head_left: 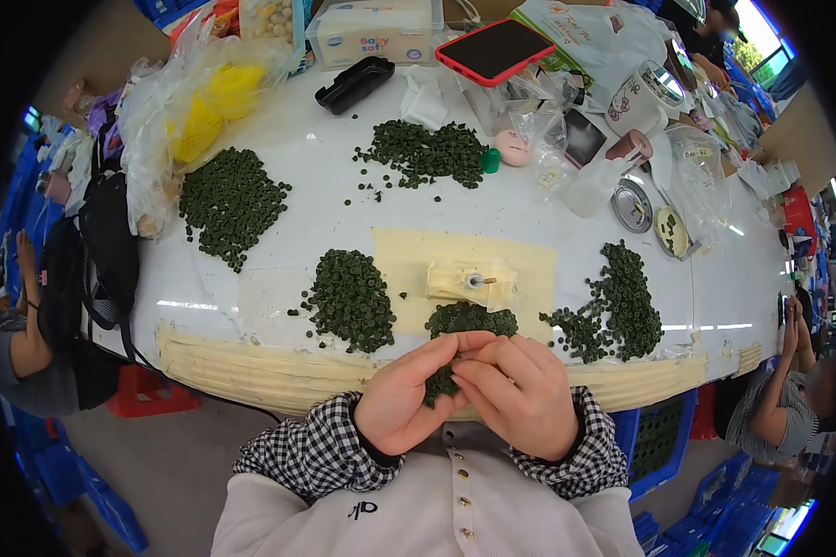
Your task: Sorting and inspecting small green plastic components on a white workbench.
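Before me, the white tabletop (325, 204) is smooth and glossy, catching streaks of light. At its centre stands a shiny metal post (475, 280); clockwise from there, a phone (497, 53) with a glossy black screen at twelve, a polished metal lid (633, 206) at two, matt, papery cream tape (251, 369) at six, crinkled clear plastic bag (146, 116) at ten, and a glossy black plastic case (355, 84) at eleven. The heaped dark green pieces (350, 302) look matt, like rubber or plastic. The wearer's checked cuffs (311, 452) are soft cloth.
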`<act>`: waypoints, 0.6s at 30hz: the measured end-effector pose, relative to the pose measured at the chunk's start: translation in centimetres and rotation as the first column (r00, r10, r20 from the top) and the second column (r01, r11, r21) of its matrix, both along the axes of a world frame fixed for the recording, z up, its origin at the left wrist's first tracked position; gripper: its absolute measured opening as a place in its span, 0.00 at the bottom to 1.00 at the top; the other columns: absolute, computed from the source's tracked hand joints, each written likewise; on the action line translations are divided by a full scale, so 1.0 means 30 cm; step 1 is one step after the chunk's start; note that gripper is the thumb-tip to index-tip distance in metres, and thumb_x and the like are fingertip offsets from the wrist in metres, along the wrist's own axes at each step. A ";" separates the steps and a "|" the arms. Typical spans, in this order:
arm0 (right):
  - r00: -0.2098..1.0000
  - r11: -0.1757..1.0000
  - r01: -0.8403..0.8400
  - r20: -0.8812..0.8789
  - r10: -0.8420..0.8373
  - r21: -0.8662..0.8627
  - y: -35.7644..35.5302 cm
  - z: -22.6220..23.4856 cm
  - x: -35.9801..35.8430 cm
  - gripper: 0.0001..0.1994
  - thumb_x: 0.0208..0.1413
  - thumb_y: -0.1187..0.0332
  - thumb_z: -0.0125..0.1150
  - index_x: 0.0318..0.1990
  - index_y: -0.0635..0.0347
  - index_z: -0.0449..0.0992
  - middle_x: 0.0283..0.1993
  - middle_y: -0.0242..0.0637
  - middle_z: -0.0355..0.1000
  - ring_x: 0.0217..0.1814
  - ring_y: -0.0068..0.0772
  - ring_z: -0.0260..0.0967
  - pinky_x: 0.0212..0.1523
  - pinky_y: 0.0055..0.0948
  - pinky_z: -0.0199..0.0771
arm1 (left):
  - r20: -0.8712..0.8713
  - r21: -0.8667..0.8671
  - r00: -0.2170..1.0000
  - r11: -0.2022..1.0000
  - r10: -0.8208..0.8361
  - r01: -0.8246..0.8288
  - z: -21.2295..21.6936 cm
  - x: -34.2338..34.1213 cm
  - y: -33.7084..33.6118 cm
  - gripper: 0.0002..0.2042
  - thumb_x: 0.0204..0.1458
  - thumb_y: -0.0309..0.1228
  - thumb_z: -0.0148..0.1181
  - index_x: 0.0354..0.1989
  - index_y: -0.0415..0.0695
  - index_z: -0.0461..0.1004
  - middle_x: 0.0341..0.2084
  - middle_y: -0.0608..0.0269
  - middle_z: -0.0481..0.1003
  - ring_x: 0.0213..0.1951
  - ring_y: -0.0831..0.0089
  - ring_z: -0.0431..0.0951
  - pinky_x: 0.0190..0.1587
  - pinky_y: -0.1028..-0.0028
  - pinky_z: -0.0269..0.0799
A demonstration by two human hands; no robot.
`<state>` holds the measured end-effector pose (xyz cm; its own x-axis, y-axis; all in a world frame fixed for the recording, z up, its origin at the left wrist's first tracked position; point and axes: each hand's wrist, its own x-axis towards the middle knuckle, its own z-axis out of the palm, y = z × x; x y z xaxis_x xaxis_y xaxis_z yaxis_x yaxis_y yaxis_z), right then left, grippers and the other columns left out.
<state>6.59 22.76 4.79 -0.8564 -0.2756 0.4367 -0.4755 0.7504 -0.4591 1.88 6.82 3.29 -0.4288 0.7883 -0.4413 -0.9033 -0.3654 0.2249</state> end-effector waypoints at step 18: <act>0.995 0.961 0.093 -0.017 -0.100 -0.259 0.016 0.002 0.063 0.13 0.34 0.78 0.69 0.33 0.58 0.79 0.25 0.31 0.67 0.23 0.30 0.64 0.22 0.26 0.63 | -0.099 -0.103 0.976 0.977 -0.196 0.186 -0.008 0.014 -0.067 0.08 0.57 0.27 0.54 0.43 0.38 0.74 0.25 0.70 0.71 0.20 0.87 0.58 0.21 0.84 0.51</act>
